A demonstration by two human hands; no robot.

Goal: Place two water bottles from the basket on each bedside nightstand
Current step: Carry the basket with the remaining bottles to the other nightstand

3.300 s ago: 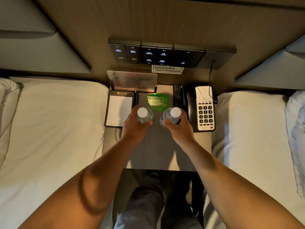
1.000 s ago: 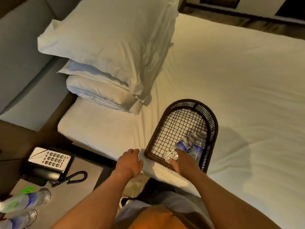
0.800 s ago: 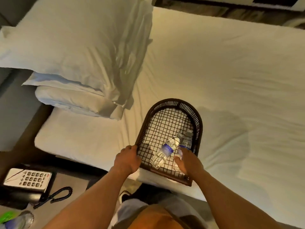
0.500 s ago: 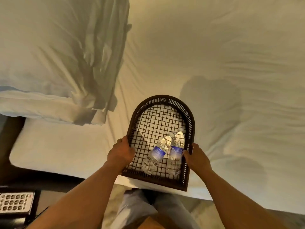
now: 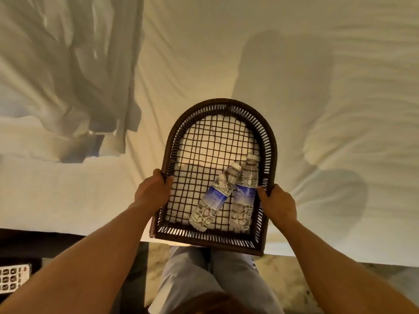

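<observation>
Both hands gripped the basket, ready to carry it off.

The left hand (image 5: 151, 193) and right hand (image 5: 277, 203), which a second earlier had been reaching in among the bottles, now had their fingers (image 5: 260, 191) clenched on the rims of the basket (image 5: 221, 105). Two water bottles (image 5: 214, 197) lay inside, touching. I judged them meant for another nightstand. Beyond lay the bed (image 5: 294, 53) and a pillow (image 5: 68, 64); a telephone (image 5: 13, 276) showed at the lower left. Nothing blocked the lift.

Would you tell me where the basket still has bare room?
The basket is bare across its arched far half and left side beside the left hand. The two bottles crowd the right near corner by the right hand.
</observation>
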